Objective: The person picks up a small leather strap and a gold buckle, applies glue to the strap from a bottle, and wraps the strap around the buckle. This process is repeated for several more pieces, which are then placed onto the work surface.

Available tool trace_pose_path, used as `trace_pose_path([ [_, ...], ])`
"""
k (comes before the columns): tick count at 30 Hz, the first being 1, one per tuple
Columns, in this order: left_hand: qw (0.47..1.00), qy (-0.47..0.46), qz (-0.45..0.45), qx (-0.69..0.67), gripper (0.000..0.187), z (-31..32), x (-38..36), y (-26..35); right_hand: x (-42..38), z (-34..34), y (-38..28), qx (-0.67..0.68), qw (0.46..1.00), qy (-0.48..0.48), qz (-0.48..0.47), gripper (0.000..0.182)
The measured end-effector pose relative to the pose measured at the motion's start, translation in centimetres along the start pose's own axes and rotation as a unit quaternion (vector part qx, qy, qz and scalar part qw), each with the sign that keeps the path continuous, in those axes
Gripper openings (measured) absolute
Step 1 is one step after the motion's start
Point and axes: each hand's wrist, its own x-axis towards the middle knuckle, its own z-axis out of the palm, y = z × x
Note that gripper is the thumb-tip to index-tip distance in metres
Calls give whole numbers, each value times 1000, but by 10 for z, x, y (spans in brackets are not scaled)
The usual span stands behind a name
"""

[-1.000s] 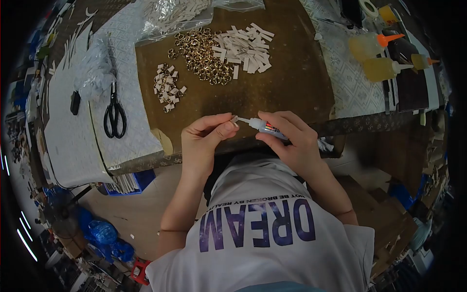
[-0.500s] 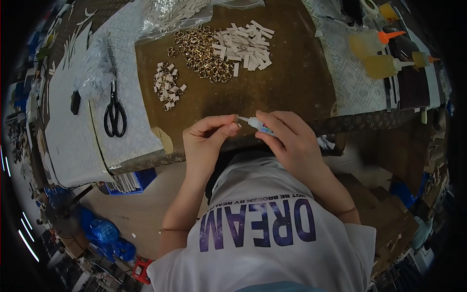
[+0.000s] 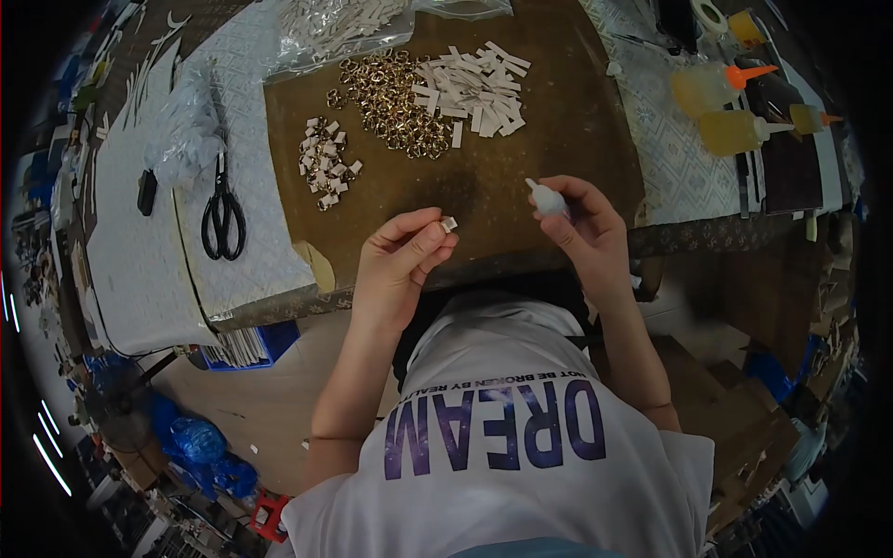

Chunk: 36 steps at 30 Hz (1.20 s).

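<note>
Between the thumb and fingertips of my left hand (image 3: pixel 406 256) is a small white strip (image 3: pixel 449 224), bent into a loop. My right hand (image 3: pixel 593 228) grips a small white glue bottle (image 3: pixel 549 200), its nozzle pointing up and away from the strip. Both hands are over the near edge of the brown work mat (image 3: pixel 391 191). Beyond them lie a heap of gold metal rings (image 3: pixel 386 98) and a pile of flat white strips (image 3: pixel 476 88). To the left sits a small group of rings with white strips looped on them (image 3: pixel 327 166).
Black-handled scissors (image 3: pixel 223 221) and a crumpled clear plastic bag (image 3: pixel 183 139) lie left of the mat. At the back is a clear bag of white strips (image 3: pixel 339 23). Yellowish squeeze bottles (image 3: pixel 730 130) stand on the right, near a tape roll (image 3: pixel 709 13).
The glue bottle in my right hand has moved right, away from the white strip, and turned its nozzle upward. My left hand keeps its pinch on the strip, which now shows more clearly.
</note>
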Motion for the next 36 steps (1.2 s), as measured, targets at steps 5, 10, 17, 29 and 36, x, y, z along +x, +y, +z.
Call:
trace_pose_path([
  [5,1000,0,14,28,19,1,0,1,11,-8,-2,-32,997,51,-54,39],
  [10,998,11,23,64,19,4,0,1,27,-22,6,-137,976,118,-125,33],
  [17,996,13,16,84,18,5,1,2,42,-33,27,-203,949,151,-190,28],
  [29,997,-11,26,74,21,-1,7,-3,42,-31,30,-253,932,162,-201,27],
  [36,989,7,82,125,32,-2,11,-10,46,-26,32,-274,888,221,-296,31],
])
